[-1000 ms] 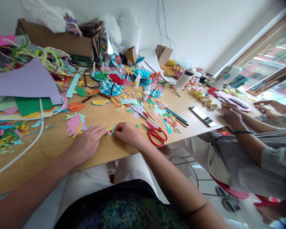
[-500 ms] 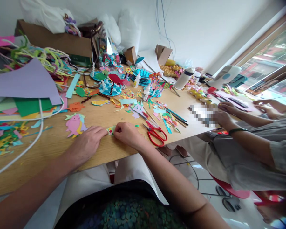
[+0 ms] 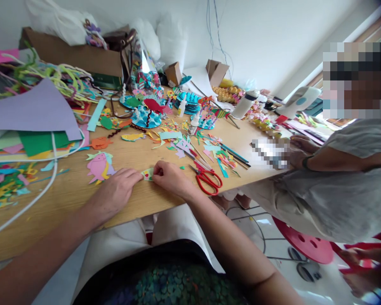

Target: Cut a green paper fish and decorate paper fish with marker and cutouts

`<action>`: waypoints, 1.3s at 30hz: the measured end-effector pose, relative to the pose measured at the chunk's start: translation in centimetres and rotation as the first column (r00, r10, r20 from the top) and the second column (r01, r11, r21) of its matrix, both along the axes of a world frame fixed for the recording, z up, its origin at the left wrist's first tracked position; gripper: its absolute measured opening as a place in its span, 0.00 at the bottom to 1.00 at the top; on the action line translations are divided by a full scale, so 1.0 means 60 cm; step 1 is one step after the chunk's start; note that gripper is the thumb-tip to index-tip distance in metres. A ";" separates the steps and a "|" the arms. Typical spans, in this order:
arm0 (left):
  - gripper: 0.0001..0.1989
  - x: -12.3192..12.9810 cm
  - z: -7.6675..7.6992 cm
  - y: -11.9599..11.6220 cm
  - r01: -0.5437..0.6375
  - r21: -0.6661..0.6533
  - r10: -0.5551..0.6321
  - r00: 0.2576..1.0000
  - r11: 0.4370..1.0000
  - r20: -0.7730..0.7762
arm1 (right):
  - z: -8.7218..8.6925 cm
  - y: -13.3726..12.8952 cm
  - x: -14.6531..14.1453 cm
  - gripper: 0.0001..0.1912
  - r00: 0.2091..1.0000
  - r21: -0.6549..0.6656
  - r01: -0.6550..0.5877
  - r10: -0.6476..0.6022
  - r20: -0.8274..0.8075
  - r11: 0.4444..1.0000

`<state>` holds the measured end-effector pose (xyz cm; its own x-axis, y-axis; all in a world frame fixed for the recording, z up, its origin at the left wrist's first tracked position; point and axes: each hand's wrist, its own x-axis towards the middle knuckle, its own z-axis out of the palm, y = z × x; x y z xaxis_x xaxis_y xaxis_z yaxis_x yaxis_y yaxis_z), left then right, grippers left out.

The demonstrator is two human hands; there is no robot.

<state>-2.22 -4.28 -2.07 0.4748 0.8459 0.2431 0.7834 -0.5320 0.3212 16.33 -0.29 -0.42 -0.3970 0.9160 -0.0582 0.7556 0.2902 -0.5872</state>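
Note:
Between my two hands, low over the table's front part, is a small pale green paper piece with red and yellow dots (image 3: 148, 174). My left hand (image 3: 122, 186) has its fingertips closed on the piece's left end. Pinched at the right end are the fingers of my right hand (image 3: 170, 178), curled with the thumb tucked in. Both hands partly cover the piece. Red-handled scissors (image 3: 209, 180) lie just right of my right hand. Pink and yellow paper fish cutouts (image 3: 99, 167) rest beyond my left hand.
Paper scraps (image 3: 180, 146) and pencils (image 3: 236, 154) lie ahead. Glue bottles (image 3: 193, 124) stand behind them, near blue dotted paper pieces with fish (image 3: 146, 117). A white cord (image 3: 52, 186) crosses the left side. At right, another person (image 3: 346, 165) sits close to the table.
The person at right has leaned forward over the table, and their head has come into view. My hands and the dotted paper have stayed almost where they were.

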 end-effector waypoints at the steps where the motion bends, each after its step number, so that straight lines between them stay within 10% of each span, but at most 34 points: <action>1: 0.19 0.000 0.000 0.000 0.002 0.001 -0.002 1.000 1.000 0.000 | 0.001 0.000 0.002 0.07 1.000 -0.012 -0.006 0.006 -0.016 1.000; 39: 0.18 0.000 0.000 0.000 -0.008 -0.036 0.007 0.999 0.999 -0.038 | 0.020 -0.001 -0.012 0.14 0.985 0.002 -0.091 0.089 0.147 0.996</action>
<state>-2.21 -4.29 -2.06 0.4768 0.8572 0.1947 0.7992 -0.5150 0.3100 15.62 -0.38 0.79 -0.4655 0.8776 -0.1144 0.8040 0.3653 -0.4692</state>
